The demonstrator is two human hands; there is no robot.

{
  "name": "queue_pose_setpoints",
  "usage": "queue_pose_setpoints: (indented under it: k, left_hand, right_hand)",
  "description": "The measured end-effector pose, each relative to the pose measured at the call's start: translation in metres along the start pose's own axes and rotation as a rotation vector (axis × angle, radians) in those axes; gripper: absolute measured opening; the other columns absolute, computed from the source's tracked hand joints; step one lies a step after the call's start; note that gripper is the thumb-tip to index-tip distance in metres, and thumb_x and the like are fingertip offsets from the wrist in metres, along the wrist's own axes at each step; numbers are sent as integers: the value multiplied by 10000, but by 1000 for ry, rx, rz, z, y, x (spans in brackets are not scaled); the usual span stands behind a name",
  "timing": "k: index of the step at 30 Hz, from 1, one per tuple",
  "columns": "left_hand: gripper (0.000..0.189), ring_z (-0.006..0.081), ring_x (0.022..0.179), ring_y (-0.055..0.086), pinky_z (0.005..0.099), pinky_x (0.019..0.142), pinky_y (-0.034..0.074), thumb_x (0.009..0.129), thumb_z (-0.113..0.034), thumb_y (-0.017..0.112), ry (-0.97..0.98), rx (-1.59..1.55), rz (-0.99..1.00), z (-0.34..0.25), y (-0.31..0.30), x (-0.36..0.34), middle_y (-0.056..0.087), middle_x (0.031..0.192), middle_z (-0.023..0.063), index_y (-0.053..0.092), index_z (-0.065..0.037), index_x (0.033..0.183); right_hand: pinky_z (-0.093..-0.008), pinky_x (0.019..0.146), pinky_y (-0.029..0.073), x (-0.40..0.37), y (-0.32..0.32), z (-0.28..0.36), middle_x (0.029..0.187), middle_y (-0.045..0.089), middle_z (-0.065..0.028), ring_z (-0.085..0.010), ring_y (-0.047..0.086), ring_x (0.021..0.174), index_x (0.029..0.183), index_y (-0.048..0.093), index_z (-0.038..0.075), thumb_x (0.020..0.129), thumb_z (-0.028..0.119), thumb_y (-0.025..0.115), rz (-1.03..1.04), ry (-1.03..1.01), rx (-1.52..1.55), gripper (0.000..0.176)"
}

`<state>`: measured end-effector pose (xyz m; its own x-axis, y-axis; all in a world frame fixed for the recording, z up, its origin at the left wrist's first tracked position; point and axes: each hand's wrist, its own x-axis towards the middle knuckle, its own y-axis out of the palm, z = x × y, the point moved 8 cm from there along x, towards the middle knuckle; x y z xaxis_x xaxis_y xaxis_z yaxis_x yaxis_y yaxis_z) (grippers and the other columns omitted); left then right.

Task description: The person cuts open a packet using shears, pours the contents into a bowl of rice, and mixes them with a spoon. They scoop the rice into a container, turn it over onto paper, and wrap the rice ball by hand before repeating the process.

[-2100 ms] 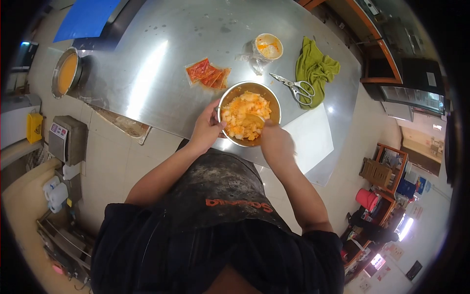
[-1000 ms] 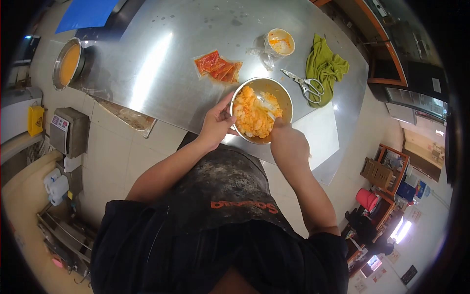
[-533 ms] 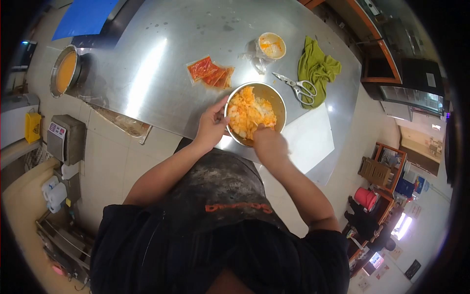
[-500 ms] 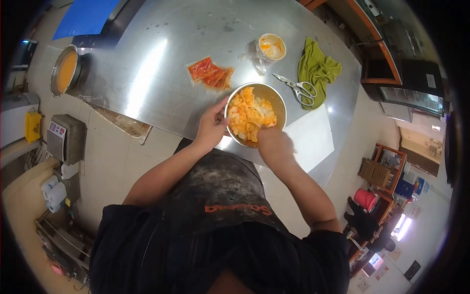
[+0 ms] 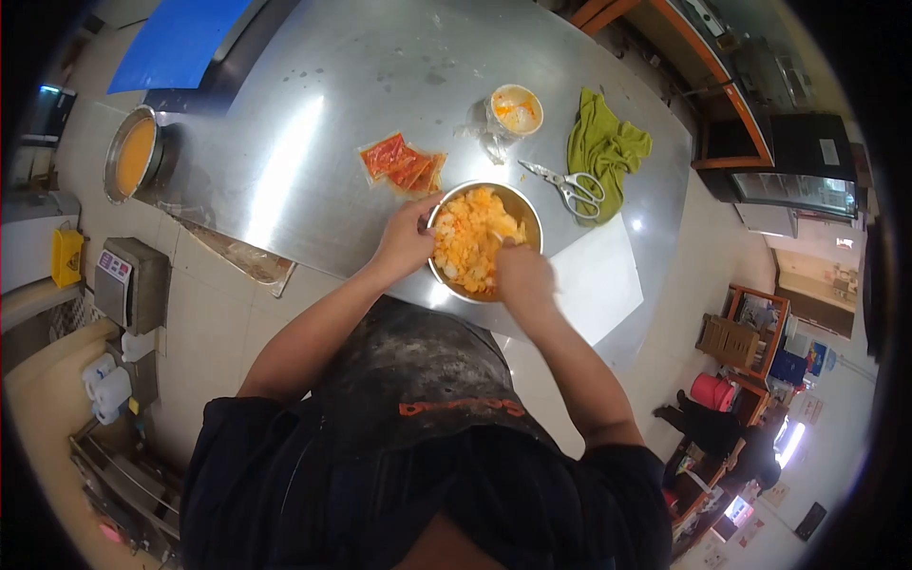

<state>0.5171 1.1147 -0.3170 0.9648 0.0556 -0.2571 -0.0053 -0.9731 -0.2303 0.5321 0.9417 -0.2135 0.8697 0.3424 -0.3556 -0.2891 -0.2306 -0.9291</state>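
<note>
A round metal bowl (image 5: pixel 534 220) stands at the near edge of the steel table, holding chunky orange-and-white food (image 5: pixel 467 252). My left hand (image 5: pixel 407 237) grips its left rim, thumb and fingers around the edge. Over the right side of the bowl, my right hand (image 5: pixel 525 275) is closed in a fist, slightly blurred. It holds a utensil whose short visible part runs into the food; its kind cannot be made out. Behind the bowl lie flat clear packets of red sauce (image 5: pixel 404 163). A white tub (image 5: pixel 516 111) smeared with orange and metal kitchen scissors (image 5: pixel 570 190) are close by.
A green cloth (image 5: pixel 603 152) lies right of the scissors, and a white board (image 5: pixel 598 285) right of the bowl. A pan of orange liquid (image 5: pixel 135 157) stands at the far left, near a blue sheet (image 5: pixel 176 43). Another person (image 5: pixel 712 427) is at lower right.
The right fist has shifted slightly within the bowl, and the food's surface looks rearranged. The tabletop things sit a little lower in view. The left hand keeps its grip on the rim.
</note>
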Motion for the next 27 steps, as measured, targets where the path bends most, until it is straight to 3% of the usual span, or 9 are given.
queue_pose_setpoints:
  k: [3,5,8,12,15,18,21,24,27]
  left_hand:
    - [597,234,876,612,329,825,483,753,60,530,-8,-123,62,-13,-5,11,628,1056,155,591,-128,1316]
    - [591,237,939,632,332,844,483,742,64,526,86,13,73,-31,-5,15,653,1082,175,606,-119,1298]
    - [579,226,1012,648,328,872,484,729,80,517,110,41,175,-34,9,30,677,1111,187,625,-93,1270]
    - [559,199,1008,658,317,871,498,712,107,501,-114,-194,336,-33,14,31,699,1106,165,650,-51,1228]
    - [634,145,932,660,282,790,525,734,166,429,-29,-101,347,-41,15,29,692,1110,115,627,-92,1278]
    - [614,129,868,653,269,749,522,747,154,464,33,-35,306,-51,15,31,693,1072,101,637,-114,1272]
    - [550,118,781,629,255,717,510,765,123,522,14,81,280,-45,20,37,696,1017,86,661,-130,1234]
    - [467,112,730,603,245,696,501,766,95,569,97,91,156,-45,18,40,687,974,75,690,-127,1158]
    - [330,155,757,646,286,699,524,769,8,603,117,76,79,-49,17,46,696,931,103,706,-86,1067]
  right_hand:
    - [-425,633,554,-12,-69,-24,756,676,-154,-309,684,690,868,670,29,861,105,534,-25,9,53,156]
    - [-422,635,553,-9,-83,-24,777,673,-157,-301,690,728,877,674,46,865,105,530,-135,-6,62,156]
    - [-428,691,558,34,6,-12,886,679,-119,-318,689,841,983,677,86,885,97,510,42,59,-24,194]
    - [-408,623,562,23,-1,8,920,657,-189,-291,695,784,1153,582,-6,871,71,522,78,-371,28,299]
    - [-399,598,559,-17,-40,15,888,640,-200,-277,689,749,1125,570,-37,858,70,543,137,-437,-49,289]
    - [-392,591,554,-41,3,32,843,633,-170,-279,682,726,1061,585,-26,844,73,563,109,-382,-94,240]
    - [-385,586,553,-34,5,16,824,635,-159,-286,684,729,985,597,-18,832,63,571,33,-348,-48,176]
    - [-399,602,558,-49,-28,13,816,650,-168,-296,687,723,947,616,-18,821,50,571,110,-244,12,150]
    - [-414,616,561,-48,10,19,806,663,-182,-313,690,711,932,631,-18,830,44,552,109,-202,41,143]
